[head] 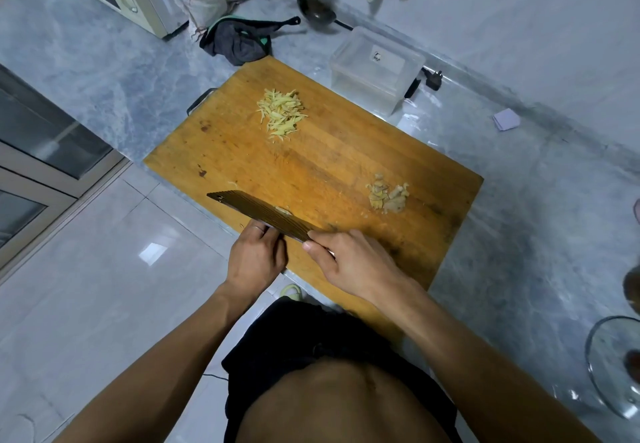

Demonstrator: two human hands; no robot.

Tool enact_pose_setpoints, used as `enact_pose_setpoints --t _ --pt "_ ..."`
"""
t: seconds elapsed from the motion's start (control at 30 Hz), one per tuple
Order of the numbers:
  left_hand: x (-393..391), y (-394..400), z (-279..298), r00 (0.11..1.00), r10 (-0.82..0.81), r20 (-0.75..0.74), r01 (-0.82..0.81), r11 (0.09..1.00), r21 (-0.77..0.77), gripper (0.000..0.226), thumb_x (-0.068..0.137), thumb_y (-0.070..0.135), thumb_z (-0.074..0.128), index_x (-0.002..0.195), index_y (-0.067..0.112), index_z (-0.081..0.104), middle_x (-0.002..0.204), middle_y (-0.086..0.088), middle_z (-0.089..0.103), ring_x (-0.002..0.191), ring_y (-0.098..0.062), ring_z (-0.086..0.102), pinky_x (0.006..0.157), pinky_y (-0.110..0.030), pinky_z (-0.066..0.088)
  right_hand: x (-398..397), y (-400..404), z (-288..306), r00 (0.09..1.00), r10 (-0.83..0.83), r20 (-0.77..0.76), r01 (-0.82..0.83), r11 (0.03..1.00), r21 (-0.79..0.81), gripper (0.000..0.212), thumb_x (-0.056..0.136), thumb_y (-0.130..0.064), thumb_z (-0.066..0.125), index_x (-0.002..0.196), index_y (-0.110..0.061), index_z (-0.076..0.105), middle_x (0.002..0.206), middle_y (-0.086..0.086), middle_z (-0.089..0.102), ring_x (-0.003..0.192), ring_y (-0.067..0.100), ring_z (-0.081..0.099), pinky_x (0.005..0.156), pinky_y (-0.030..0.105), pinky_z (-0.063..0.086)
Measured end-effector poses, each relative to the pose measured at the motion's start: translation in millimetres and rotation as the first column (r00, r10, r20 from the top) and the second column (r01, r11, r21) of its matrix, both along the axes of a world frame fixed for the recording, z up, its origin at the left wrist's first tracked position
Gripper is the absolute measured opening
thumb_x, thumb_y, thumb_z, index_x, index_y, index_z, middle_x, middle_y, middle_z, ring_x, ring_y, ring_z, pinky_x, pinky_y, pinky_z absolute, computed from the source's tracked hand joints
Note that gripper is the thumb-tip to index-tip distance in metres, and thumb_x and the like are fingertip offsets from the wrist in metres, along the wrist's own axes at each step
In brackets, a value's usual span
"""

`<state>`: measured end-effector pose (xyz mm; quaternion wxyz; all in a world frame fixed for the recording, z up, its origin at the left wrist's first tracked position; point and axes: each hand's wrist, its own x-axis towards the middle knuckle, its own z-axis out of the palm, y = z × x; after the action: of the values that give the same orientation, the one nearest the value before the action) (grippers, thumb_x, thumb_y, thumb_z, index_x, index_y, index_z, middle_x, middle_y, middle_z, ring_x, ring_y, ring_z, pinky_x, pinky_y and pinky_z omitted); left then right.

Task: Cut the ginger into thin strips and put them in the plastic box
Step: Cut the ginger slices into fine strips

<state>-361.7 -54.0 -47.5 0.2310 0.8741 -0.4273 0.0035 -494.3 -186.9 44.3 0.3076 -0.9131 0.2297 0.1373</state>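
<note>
Ginger strips (281, 113) lie heaped at the board's (242, 152) far end, near the plastic box (375, 68); the right hand (349, 262) grips the cleaver (256, 210), the left hand's (256, 259) fingers pressing its blade, curl unclear; a slip could cut them, or knock the scraps (386, 195) onto the table (519, 179).

A small white label (376, 56) with a dark mark sat on the clear plastic box (367, 75), but it was too small and blurred to read. No other text showed.

Ginger strips (281, 115) on cutting board (242, 152), plastic box (375, 70) behind.
</note>
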Motion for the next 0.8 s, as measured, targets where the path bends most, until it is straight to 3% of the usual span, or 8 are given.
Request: enact_pose_setpoints --t 0.17,0.43,0.8 --pt "1.6 -0.4 -0.4 1.0 -0.011 0.0 0.011 1.0 -0.027 0.018 0.077 0.006 0.048 0.077 0.007 0.066 0.081 -0.009 0.061 0.075 -0.026 0.05 0.056 -0.022 0.026 1.1 -2.3 -1.5 1.0 -0.016 0.007 0.016 1.0 0.016 0.048 0.104 -0.05 0.038 0.126 -0.016 0.063 0.118 0.009 0.071 0.111 0.039 0.061 0.083 0.049 0.054" --pt "0.4 -1.6 -4.3 1.0 0.017 0.002 -0.017 1.0 -0.018 0.014 0.075 0.001 0.056 0.076 0.007 0.067 0.075 -0.009 0.058 0.071 -0.025 0.049 0.055 -0.022 0.023 2.5 0.9 2.5 0.999 -0.022 -0.039 0.023 1.0 0.018 0.048 0.105 -0.048 0.038 0.142 -0.023 0.055 0.127 0.008 0.068 0.116 0.036 0.059 0.087 0.041 0.049" --pt "1.6 0.3 -5.2 1.0 -0.021 0.006 0.021 0.998 -0.055 0.018 0.078 0.003 0.049 0.076 0.005 0.067 0.076 -0.012 0.058 0.074 -0.025 0.046 0.058 -0.023 0.022 -0.3 -1.5 8.3 1.0 -0.019 -0.018 0.019 0.999 0.036 0.047 0.105 -0.048 0.038 0.134 -0.019 0.061 0.12 0.011 0.071 0.11 0.037 0.062 0.084 0.046 0.053"
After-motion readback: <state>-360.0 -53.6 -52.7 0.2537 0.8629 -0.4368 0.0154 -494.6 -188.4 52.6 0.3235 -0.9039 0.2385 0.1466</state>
